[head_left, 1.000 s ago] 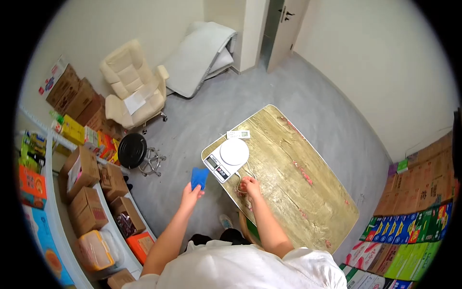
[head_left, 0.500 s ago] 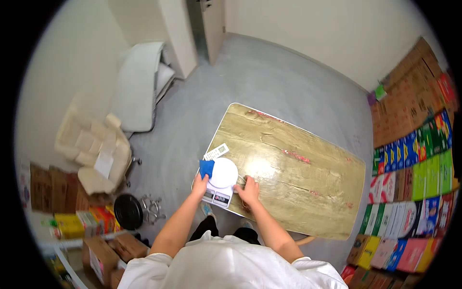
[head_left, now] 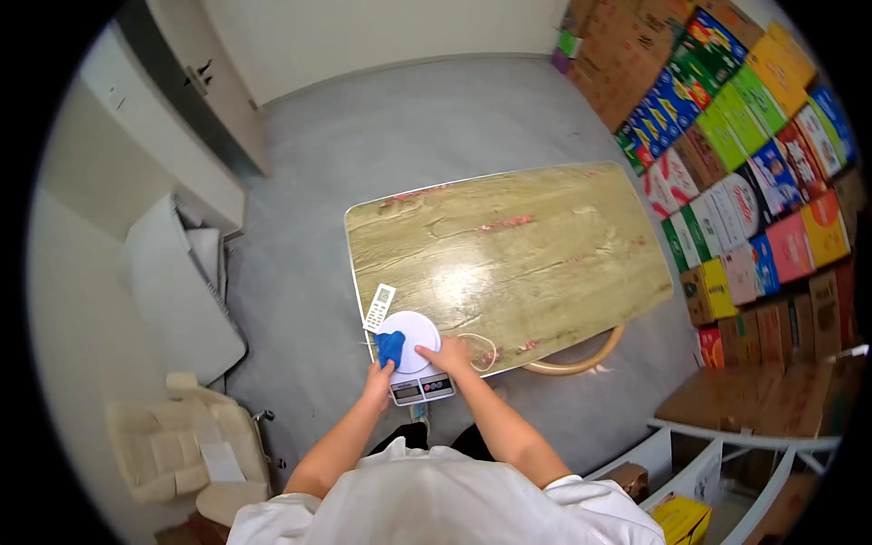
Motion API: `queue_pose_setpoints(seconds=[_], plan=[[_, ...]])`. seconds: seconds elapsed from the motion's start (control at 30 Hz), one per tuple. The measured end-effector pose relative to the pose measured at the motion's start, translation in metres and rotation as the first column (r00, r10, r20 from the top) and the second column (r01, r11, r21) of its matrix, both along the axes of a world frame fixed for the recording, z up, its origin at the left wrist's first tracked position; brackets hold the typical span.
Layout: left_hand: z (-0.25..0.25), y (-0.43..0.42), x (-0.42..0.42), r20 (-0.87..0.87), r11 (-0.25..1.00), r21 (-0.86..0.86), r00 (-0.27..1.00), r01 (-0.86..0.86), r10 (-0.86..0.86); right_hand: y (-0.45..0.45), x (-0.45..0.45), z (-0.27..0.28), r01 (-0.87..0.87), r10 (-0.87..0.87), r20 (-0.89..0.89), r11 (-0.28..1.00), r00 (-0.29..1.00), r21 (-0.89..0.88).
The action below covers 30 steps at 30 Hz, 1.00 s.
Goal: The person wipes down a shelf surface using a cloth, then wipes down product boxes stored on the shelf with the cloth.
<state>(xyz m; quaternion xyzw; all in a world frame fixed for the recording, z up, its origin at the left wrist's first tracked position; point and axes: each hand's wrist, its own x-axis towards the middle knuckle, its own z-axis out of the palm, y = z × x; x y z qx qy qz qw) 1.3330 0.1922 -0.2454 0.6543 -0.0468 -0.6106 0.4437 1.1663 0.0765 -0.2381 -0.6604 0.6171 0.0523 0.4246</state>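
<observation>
A white kitchen scale with a round plate and grey buttons at its front rests at the table's near left corner. Bunched blue cloth lies against the plate's left side, pinched by my left hand. My right hand is at the plate's right edge, its thumb over the plate and its fingers apart; nothing shows in it. Behind the scale lies a white remote control. A loop of pale cord sits on the table beside my right hand.
The wood-patterned table stretches away to the right. A curved tan tube juts from its near edge. Stacked cartons line the right wall. At left are a cream chair and a leaning grey panel.
The view has turned to the right, so more of the cartons and a shelf show. My right hand has moved from beside the scale onto its plate edge. My left hand keeps the cloth.
</observation>
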Motion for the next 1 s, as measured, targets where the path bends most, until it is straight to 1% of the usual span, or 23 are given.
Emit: queue_pose_setpoints(seconds=[0.07, 0.1, 0.13, 0.17, 0.2, 0.23, 0.3, 0.33, 0.37, 0.4, 0.43, 0.5, 0.53, 0.6, 0.63, 0.67, 0.73, 0.77, 0.8, 0.87, 0.93, 0.97, 1.0], plan=[[-0.017, 0.019, 0.006, 0.037, 0.988, -0.149, 0.999, -0.026, 0.032, 0.024, -0.005, -0.011, 0.006, 0.016, 0.131, 0.986, 0.991, -0.168], [-0.029, 0.025, 0.009, 0.085, 0.987, -0.162, 0.996, 0.001, 0.013, 0.032, -0.011, -0.012, 0.064, -0.036, 0.246, 0.992, 0.969, -0.106], [-0.019, 0.025, 0.006, 0.083, 0.986, -0.167, 0.996, 0.028, -0.014, 0.041, -0.02, -0.018, 0.091, -0.062, 0.244, 0.99, 0.968, -0.111], [-0.008, 0.03, 0.003, 0.102, 0.979, -0.195, 0.994, 0.06, -0.041, 0.051, -0.032, -0.025, 0.162, -0.15, 0.414, 0.987, 0.898, 0.005], [0.009, 0.033, -0.004, 0.122, 0.97, -0.224, 0.99, 0.095, -0.069, 0.059, -0.045, -0.027, 0.212, -0.246, 0.561, 0.969, 0.791, 0.125], [0.025, 0.034, -0.013, 0.12, 0.965, -0.228, 0.987, 0.129, -0.104, 0.066, -0.057, -0.015, 0.238, -0.359, 0.679, 0.933, 0.64, 0.269], [0.055, 0.031, -0.031, 0.168, 0.925, -0.227, 0.947, 0.306, -0.272, 0.083, -0.091, 0.005, 0.318, -0.427, 0.694, 0.903, 0.579, 0.29], [0.06, 0.028, -0.038, 0.167, 0.91, -0.229, 0.935, 0.345, -0.313, 0.091, -0.11, 0.015, 0.358, -0.47, 0.706, 0.878, 0.529, 0.316], [0.064, 0.026, -0.047, 0.128, 0.879, -0.234, 0.909, 0.416, -0.396, 0.101, -0.128, 0.026, 0.43, -0.527, 0.711, 0.837, 0.466, 0.338], [0.066, 0.023, -0.057, 0.09, 0.841, -0.239, 0.873, 0.486, -0.479, 0.111, -0.147, 0.046, 0.458, -0.545, 0.758, 0.81, 0.359, 0.366], [0.065, 0.017, -0.065, 0.09, 0.816, -0.238, 0.848, 0.527, -0.522, 0.123, -0.169, 0.056, 0.48, -0.572, 0.747, 0.788, 0.34, 0.385], [0.054, -0.002, -0.083, -0.005, 0.698, -0.372, 0.751, 0.612, -0.66, 0.15, -0.214, 0.063, 0.542, -0.618, 0.731, 0.735, 0.288, 0.407], [0.05, -0.009, -0.096, -0.01, 0.668, -0.37, 0.716, 0.646, -0.698, 0.166, -0.235, 0.064, 0.572, -0.62, 0.751, 0.709, 0.229, 0.411], [0.042, -0.022, -0.131, -0.061, 0.641, -0.27, 0.652, 0.718, -0.756, 0.194, -0.275, 0.07, 0.636, -0.621, 0.77, 0.656, 0.149, 0.406], [0.042, -0.023, -0.152, -0.107, 0.607, -0.191, 0.599, 0.771, -0.794, 0.208, -0.293, 0.08, 0.671, -0.634, 0.769, 0.604, 0.079, 0.429], [0.04, -0.021, -0.18, -0.109, 0.57, -0.199, 0.56, 0.797, -0.821, 0.219, -0.31, 0.09, 0.703, -0.64, 0.768, 0.551, 0.01, 0.45], [0.043, -0.007, -0.242, -0.277, 0.499, -0.336, 0.422, 0.799, -0.863, 0.24, -0.341, 0.105, 0.763, -0.593, 0.804, 0.5, -0.041, 0.409], [0.047, -0.002, -0.277, -0.288, 0.424, -0.327, 0.338, 0.845, -0.896, 0.249, -0.357, 0.114, 0.794, -0.575, 0.808, 0.427, -0.131, 0.433], [0.068, 0.003, -0.315, -0.293, 0.363, -0.324, 0.272, 0.874, -0.917, 0.257, -0.372, 0.12, 0.814, -0.548, 0.807, 0.354, -0.218, 0.46], [0.069, 0.017, -0.379, -0.513, 0.398, -0.393, 0.161, 0.829, -0.843, 0.27, -0.401, 0.128, 0.835, -0.479, 0.839, 0.324, -0.26, 0.444], [0.115, 0.032, -0.435, -0.627, 0.43, -0.42, 0.087, 0.8, -0.774, 0.278, -0.424, 0.146, 0.831, -0.375, 0.833, 0.228, -0.407, 0.508], [0.106, 0.038, -0.455, -0.687, 0.411, -0.436, -0.001, 0.8, -0.727, 0.284, -0.436, 0.156, 0.816, -0.357, 0.818, 0.204, -0.452, 0.541], [0.116, 0.044, -0.473, -0.75, 0.37, -0.48, -0.154, 0.795, -0.643, 0.288, -0.448, 0.158, 0.825, -0.338, 0.824, 0.186, -0.456, 0.533]])
